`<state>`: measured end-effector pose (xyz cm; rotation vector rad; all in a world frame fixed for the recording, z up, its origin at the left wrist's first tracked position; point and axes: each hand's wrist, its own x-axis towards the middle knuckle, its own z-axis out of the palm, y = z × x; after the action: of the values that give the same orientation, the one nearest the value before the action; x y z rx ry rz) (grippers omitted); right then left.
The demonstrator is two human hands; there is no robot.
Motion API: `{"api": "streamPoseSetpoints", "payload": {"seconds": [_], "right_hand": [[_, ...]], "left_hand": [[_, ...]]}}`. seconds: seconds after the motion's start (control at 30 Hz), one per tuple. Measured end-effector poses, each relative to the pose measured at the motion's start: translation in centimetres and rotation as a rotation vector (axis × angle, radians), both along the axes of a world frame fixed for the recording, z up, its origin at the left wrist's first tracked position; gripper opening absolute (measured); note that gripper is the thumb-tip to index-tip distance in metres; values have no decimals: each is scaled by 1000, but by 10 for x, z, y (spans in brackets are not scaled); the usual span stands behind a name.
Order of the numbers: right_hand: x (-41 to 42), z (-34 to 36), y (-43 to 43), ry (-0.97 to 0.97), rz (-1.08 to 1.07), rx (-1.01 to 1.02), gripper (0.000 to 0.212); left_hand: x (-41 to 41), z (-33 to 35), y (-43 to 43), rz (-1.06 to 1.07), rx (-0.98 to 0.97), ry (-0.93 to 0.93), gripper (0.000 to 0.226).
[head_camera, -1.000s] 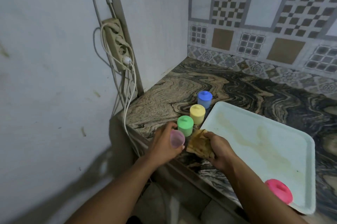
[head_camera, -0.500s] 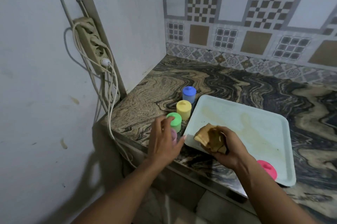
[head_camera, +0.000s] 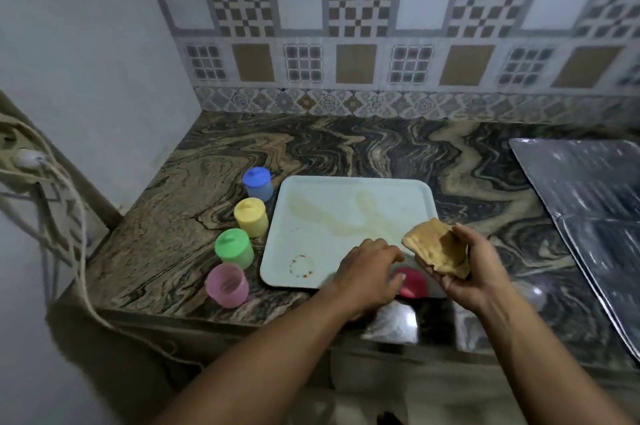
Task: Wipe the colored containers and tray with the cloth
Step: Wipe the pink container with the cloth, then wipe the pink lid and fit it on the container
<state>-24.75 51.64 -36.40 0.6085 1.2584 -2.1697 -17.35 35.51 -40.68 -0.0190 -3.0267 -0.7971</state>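
Since half a second ago the left hand (head_camera: 370, 270) has let go of the pink cup (head_camera: 227, 285) and crossed over to the near right corner of the tray (head_camera: 349, 189), while the right hand (head_camera: 467, 265) has lifted the cloth (head_camera: 437, 249) up and to the right, off the tray's near edge. That pink cup now stands alone and open, without a lid, on the marbled counter (head_camera: 194, 213) near its front edge, at the near end of a row running away along the tray's left side: pink cup, green container (head_camera: 234, 248), yellow container (head_camera: 251, 216), blue container (head_camera: 258, 183), the last three with lids on. Each stands just beside the next, and the yellow one is close against the tray's left rim

Left hand is palm down over the red lid (head_camera: 411, 282), fingers bent and spread over it; whether they touch or grip it cannot be told, since the hand hides most of the lid. Right hand holds the crumpled brown cloth in a cupped palm, fingers curled round its underside, above the tray's right near corner and the counter beside it

Pale tray lies flat on the counter, smeared with a brownish streak across its middle and a ring-shaped stain near its front left corner. A foil-like sheet (head_camera: 588, 203) lies on the counter well to the right. White cables (head_camera: 65, 216) hang down the wall at the left
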Motion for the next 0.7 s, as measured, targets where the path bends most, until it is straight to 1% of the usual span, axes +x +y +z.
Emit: {"api": "streamPoseSetpoints", "payload": {"seconds": [0.07,0.13,0.2,0.33,0.47,0.57,0.63,0.7], "right_hand": [[-2,-5,16,-4,-50,35,23],[-4,-14,30,-10,-96,56,21],[-5,-21,37,-19,-124,80,23],[-3,-26,38,-23,-91,134,23],[1,-26,28,19,-58,223,18],[1,-25,20,103,-63,287,21],[1,-24,13,250,-70,372,24],[3,-26,2,415,-65,440,30]], "left_hand": [[-11,-2,15,-57,-81,-49,40],[-19,-3,26,-101,-149,-54,36],[-25,-5,30,-110,-174,-51,31],[-33,-8,30,-65,-158,-66,28],[-35,-14,23,25,-82,-88,25],[-32,-17,15,56,-47,-75,24],[-30,-14,7,99,24,-18,23],[-31,-9,-3,136,128,92,21]]}}
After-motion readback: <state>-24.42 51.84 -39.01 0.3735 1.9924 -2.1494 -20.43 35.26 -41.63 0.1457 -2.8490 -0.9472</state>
